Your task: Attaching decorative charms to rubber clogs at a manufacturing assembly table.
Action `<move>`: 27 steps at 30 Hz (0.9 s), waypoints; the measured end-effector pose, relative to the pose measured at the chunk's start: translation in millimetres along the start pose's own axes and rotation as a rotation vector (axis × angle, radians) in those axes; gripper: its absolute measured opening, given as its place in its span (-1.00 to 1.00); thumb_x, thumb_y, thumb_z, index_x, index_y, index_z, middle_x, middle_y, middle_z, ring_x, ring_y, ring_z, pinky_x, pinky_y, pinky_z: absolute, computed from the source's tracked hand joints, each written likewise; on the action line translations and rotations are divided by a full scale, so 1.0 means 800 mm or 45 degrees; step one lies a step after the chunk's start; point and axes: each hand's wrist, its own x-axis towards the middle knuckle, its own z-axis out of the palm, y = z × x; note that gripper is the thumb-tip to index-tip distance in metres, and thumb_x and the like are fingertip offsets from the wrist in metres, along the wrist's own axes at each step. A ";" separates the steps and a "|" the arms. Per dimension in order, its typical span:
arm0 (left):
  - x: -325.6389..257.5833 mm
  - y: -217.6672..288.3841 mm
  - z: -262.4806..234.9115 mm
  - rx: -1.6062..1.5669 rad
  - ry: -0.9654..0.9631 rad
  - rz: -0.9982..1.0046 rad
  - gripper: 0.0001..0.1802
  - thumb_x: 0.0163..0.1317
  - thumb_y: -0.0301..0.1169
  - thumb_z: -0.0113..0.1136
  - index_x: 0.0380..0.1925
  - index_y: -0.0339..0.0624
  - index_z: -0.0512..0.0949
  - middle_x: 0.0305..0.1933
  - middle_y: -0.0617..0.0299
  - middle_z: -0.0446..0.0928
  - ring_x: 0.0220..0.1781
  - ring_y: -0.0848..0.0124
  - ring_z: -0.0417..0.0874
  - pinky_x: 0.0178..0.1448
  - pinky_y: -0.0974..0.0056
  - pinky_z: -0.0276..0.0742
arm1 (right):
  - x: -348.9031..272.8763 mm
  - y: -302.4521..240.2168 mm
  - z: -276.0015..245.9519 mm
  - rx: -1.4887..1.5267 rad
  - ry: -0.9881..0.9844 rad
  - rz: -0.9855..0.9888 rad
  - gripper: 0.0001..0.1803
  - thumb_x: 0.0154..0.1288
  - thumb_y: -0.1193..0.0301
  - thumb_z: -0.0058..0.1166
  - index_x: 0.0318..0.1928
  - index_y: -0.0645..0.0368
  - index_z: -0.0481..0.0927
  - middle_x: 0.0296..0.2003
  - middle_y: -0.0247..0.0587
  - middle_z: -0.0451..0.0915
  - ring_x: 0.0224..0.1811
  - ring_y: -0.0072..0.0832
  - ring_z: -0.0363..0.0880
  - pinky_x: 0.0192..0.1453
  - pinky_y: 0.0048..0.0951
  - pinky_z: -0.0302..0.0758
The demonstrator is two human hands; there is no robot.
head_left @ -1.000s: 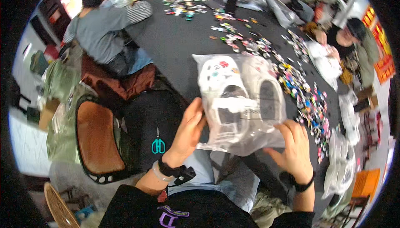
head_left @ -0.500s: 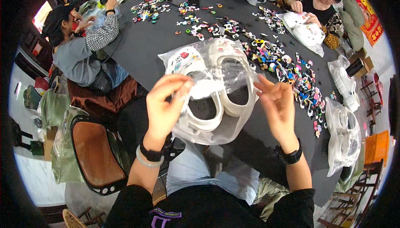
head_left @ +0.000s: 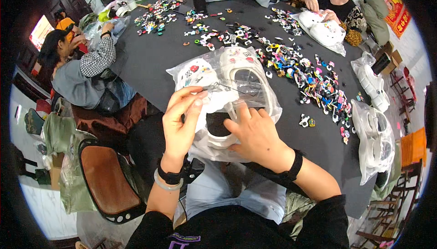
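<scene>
The left hand point(head_left: 179, 124) makes a narrow grip at the plastic of the clear bag point(head_left: 260, 92), though whether it pinches the film cannot be told; the right hand point(head_left: 263, 135) spreads loosely over its lower part. Light, flat fingers would probably smooth the film best without shifting the white shoes point(head_left: 227, 61) inside, at the near edge of the table point(head_left: 152, 69), beside the scattered charms point(head_left: 314, 83).
</scene>
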 end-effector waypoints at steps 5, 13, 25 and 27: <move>-0.026 -0.001 -0.012 0.611 -0.198 0.106 -0.34 0.01 -0.35 0.38 0.20 -0.14 0.47 0.37 -0.03 0.25 0.37 0.06 0.23 0.41 0.02 0.10 | -0.015 0.028 0.007 0.151 0.131 -0.121 -0.59 -0.13 0.19 0.37 -0.18 -0.15 0.60 -0.13 -0.16 0.44 -0.12 -0.27 0.54 -0.02 -0.20 0.39; -0.066 -0.029 -0.015 0.613 -0.485 0.011 -0.10 0.07 -0.18 0.36 0.39 -0.18 0.20 0.50 -0.10 0.00 0.53 -0.01 -0.01 0.51 0.03 -0.09 | -0.082 0.047 -0.043 0.206 -0.026 -0.263 -0.66 -0.12 0.21 0.34 -0.23 -0.18 0.60 -0.12 -0.22 0.45 -0.11 -0.33 0.51 -0.01 -0.23 0.31; -0.045 0.008 0.015 0.734 -0.202 0.455 -0.61 -0.11 -0.61 0.01 -0.26 -0.17 0.70 0.04 0.18 0.63 0.28 0.07 0.46 0.40 -0.12 0.06 | -0.139 0.054 -0.044 0.377 -0.075 -0.168 -0.54 -0.10 0.06 0.36 -0.16 -0.13 0.58 0.04 -0.20 0.45 0.08 -0.22 0.41 0.04 -0.19 0.28; -0.019 -0.006 0.008 0.738 -0.202 0.365 -0.62 -0.07 -0.64 0.04 -0.21 -0.24 0.67 0.06 0.12 0.61 0.24 0.09 0.48 0.35 0.00 0.20 | -0.140 0.044 -0.039 0.401 -0.046 -0.200 -0.51 -0.09 -0.01 0.34 -0.13 -0.15 0.56 -0.01 -0.21 0.46 0.09 -0.21 0.39 0.03 -0.19 0.28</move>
